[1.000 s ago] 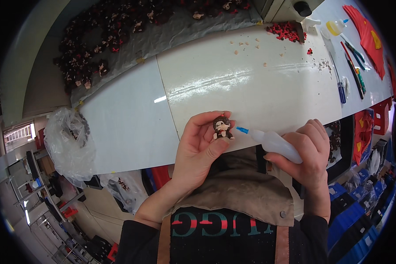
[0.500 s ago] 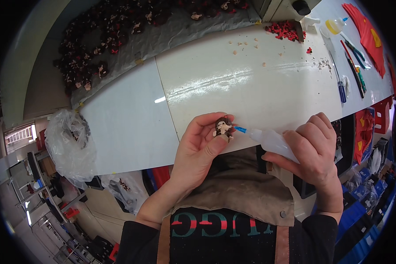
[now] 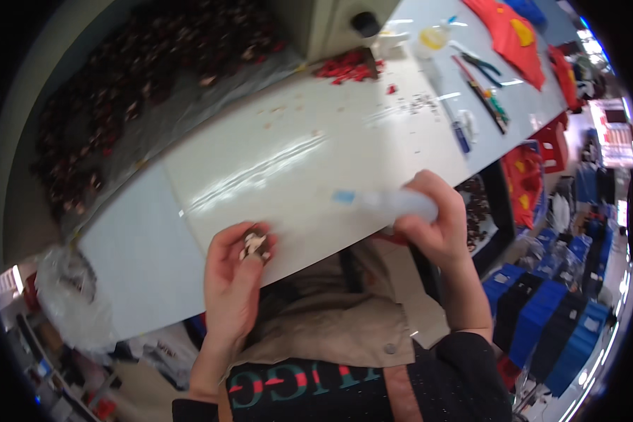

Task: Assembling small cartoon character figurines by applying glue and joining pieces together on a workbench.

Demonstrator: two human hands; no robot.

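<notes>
Between the thumb and fingers of my left hand (image 3: 228, 281) is a small dark-brown and cream figurine (image 3: 255, 243), held over the table's near edge. My right hand (image 3: 439, 221) is wrapped round a translucent white squeeze bottle (image 3: 394, 204) with a blue nozzle. The bottle lies nearly level above the white table (image 3: 281, 169), its nozzle pointing left and well apart from the figurine. Motion blurs both the bottle and the figurine, so fine detail is lost.
A heap of dark, red and cream pieces (image 3: 155, 77) lies at the far left. Small red pieces (image 3: 344, 68) sit by a cabinet. Pliers (image 3: 480, 65), a blue-handled screwdriver (image 3: 461, 136) and a yellow bottle (image 3: 435, 36) lie right. A clear plastic bag (image 3: 70, 295) hangs at the left edge.
The bottle's nozzle, earlier at the figurine, is now drawn away to the right and more level. The hands are farther apart. The whole view has turned and shifted.
</notes>
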